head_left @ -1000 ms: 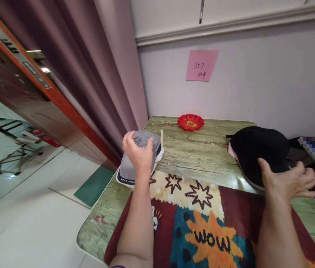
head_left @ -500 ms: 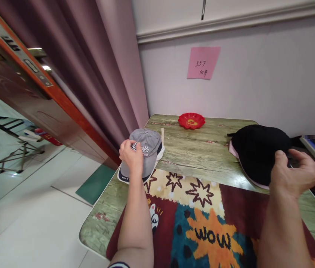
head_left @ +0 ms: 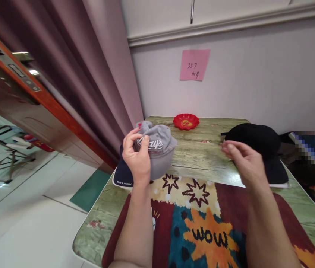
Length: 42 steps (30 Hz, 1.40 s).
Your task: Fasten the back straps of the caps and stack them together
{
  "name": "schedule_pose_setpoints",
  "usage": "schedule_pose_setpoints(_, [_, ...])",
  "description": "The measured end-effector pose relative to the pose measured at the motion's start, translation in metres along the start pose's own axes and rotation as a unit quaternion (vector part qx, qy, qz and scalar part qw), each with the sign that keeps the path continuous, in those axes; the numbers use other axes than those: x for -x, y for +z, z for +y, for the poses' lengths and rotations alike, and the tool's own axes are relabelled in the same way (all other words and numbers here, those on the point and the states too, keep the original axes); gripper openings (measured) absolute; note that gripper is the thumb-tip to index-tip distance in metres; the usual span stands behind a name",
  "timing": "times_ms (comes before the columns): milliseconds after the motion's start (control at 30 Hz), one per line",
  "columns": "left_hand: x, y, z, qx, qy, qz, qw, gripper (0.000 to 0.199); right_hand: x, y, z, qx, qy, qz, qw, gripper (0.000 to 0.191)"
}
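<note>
A grey baseball cap [head_left: 161, 156] with white lettering on its front is in my left hand [head_left: 137, 152], its crown pinched and slightly crumpled between thumb and fingers. Beneath and beside it, a navy cap brim [head_left: 122, 173] with small white text rests at the table's left edge. My right hand [head_left: 245, 160] is in front of the black cap [head_left: 254, 139], fingers extended loosely to the left with the thumb close to them; I see nothing held in it. Part of the black cap is hidden behind this hand, and a pale edge shows under its brim.
A red scalloped dish [head_left: 186, 121] sits at the back of the wood-patterned table [head_left: 202, 143]. A colourful mat [head_left: 210, 234] covers its front part. A purple curtain [head_left: 109, 67] and a door [head_left: 48, 108] stand left. A pink note [head_left: 194, 65] is on the wall.
My left hand has raised the grey cap and moved it right, uncovering more of the navy brim. My right hand has moved left from the black cap's right side.
</note>
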<state>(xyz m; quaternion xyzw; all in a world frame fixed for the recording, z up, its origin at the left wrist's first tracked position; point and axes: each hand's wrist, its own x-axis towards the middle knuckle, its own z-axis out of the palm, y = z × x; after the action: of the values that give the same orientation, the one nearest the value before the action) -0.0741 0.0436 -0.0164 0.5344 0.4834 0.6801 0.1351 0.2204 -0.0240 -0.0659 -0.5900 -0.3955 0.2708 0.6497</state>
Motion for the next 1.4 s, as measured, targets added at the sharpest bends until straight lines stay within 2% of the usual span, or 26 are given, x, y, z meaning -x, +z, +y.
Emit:
schedule_pose_setpoints(33, [0.006,0.008,0.003,0.052,-0.017,-0.004,0.999,0.013,0.005,0.007,-0.004,-0.017,0.037,-0.078,0.996,0.049])
schedule_pose_setpoints(100, [0.020,0.025,0.007,0.160,-0.063,-0.006,0.985,0.015,0.014,0.021,-0.009,-0.049,0.107,-0.221,0.968,0.056])
schedule_pose_setpoints(167, [0.033,0.040,0.010,0.233,-0.123,-0.019,0.965,0.016,0.021,0.034,-0.011,-0.096,0.143,-0.296,0.940,0.062])
schedule_pose_setpoints(200, [0.039,0.046,0.012,0.254,-0.152,-0.027,0.955,0.016,0.023,0.040,-0.010,-0.132,0.147,-0.303,0.932,0.063])
schedule_pose_setpoints(300, [0.056,0.058,0.016,0.277,-0.210,-0.070,0.935,0.019,0.022,0.050,-0.008,-0.252,0.146,-0.248,0.924,0.057])
schedule_pose_setpoints(400, [0.065,0.064,0.019,0.283,-0.229,-0.133,0.922,0.022,0.016,0.048,-0.005,-0.316,0.144,-0.181,0.920,0.042])
schedule_pose_setpoints(467, [0.067,0.066,0.017,0.273,-0.223,-0.162,0.922,0.024,0.011,0.041,-0.004,-0.323,0.131,-0.172,0.921,0.036])
schedule_pose_setpoints(567, [0.062,0.066,0.009,0.257,-0.237,-0.172,0.921,0.034,0.008,0.030,-0.005,-0.314,0.105,-0.183,0.926,0.037])
schedule_pose_setpoints(633, [0.055,0.063,0.001,0.271,-0.294,-0.216,0.891,0.047,0.008,0.025,-0.007,-0.306,0.091,-0.184,0.930,0.039])
schedule_pose_setpoints(733, [0.043,0.057,-0.010,0.298,-0.379,-0.339,0.808,0.060,0.011,0.019,-0.008,-0.279,0.074,-0.181,0.940,0.042])
schedule_pose_setpoints(767, [0.039,0.054,-0.013,0.303,-0.396,-0.365,0.786,0.059,0.011,0.017,-0.008,-0.266,0.072,-0.180,0.944,0.044])
schedule_pose_setpoints(833, [0.034,0.049,-0.014,0.316,-0.416,-0.367,0.770,0.048,0.012,0.013,-0.008,-0.246,0.076,-0.174,0.950,0.048])
schedule_pose_setpoints(933, [0.030,0.045,-0.008,0.350,-0.421,-0.325,0.771,0.031,0.011,0.007,-0.008,-0.245,0.100,-0.150,0.953,0.051])
schedule_pose_setpoints(1033, [0.032,0.043,0.001,0.363,-0.394,-0.326,0.779,0.030,0.008,0.004,-0.010,-0.252,0.091,-0.134,0.954,0.037])
schedule_pose_setpoints(1100, [0.035,0.044,0.005,0.344,-0.349,-0.341,0.802,0.031,0.005,0.006,-0.010,-0.241,0.054,-0.115,0.962,0.031])
schedule_pose_setpoints(1200, [0.039,0.047,0.004,0.283,-0.236,-0.339,0.865,0.026,0.002,0.011,-0.008,-0.205,-0.017,-0.066,0.976,0.037])
schedule_pose_setpoints(1267, [0.041,0.049,-0.002,0.242,-0.171,-0.327,0.897,0.018,0.000,0.012,-0.005,-0.174,-0.045,-0.041,0.983,0.037])
schedule_pose_setpoints(1333, [0.041,0.052,-0.010,0.215,-0.147,-0.329,0.908,0.012,-0.001,0.010,-0.002,-0.145,-0.047,-0.036,0.988,0.032])
schedule_pose_setpoints(1400, [0.041,0.053,-0.016,0.200,-0.149,-0.348,0.904,0.010,-0.003,0.003,-0.001,-0.126,-0.031,-0.069,0.989,0.028])
